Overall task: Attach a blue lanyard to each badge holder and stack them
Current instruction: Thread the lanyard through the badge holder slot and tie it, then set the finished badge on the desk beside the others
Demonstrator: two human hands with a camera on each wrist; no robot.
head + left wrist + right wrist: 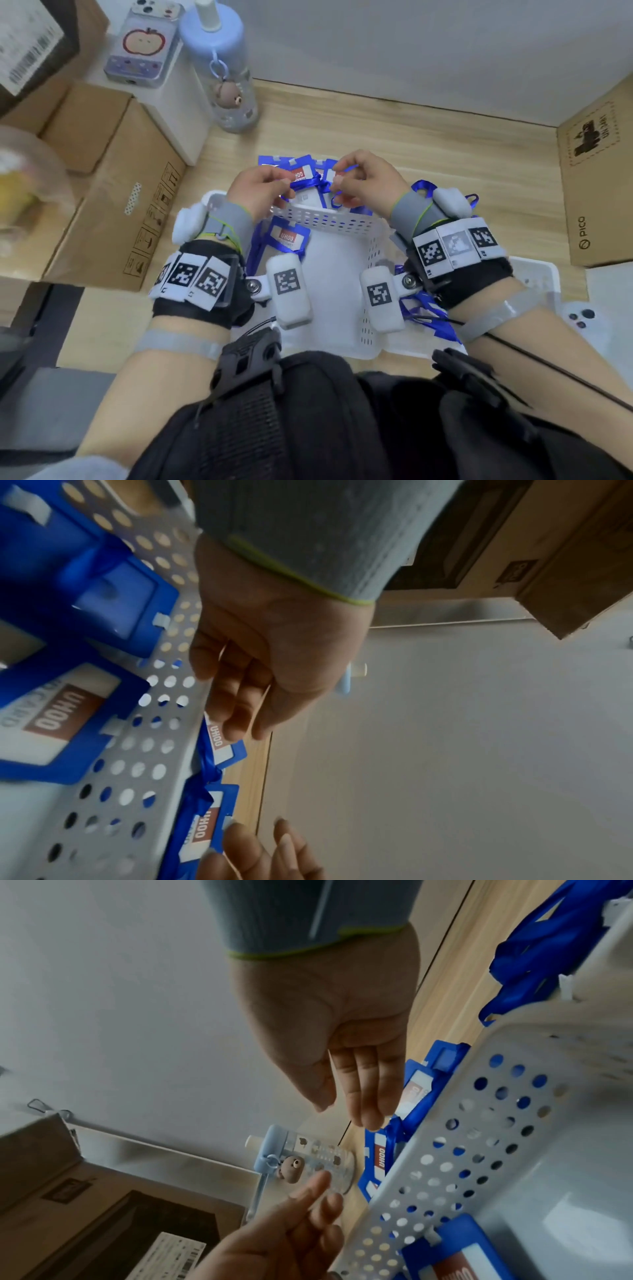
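Both hands are hovering over the far rim of the white basket (329, 219), the left hand (260, 192) and right hand (368, 186) each pinching the blue lanyard (313, 183) with curled fingers; the lanyard is stretching between them, knotted at a badge holder (308, 198) hanging just below

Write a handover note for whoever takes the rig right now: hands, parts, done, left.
Left hand and right hand each pinch the blue lanyard, knotted at a badge holder held above the white basket's far rim.
Done: holders lie beyond the basket; whether they carry lanyards is unclear. One holder is inside the basket.
Spare lanyards lie right of the basket.
Left: finish this knot, stack it, do the rest.
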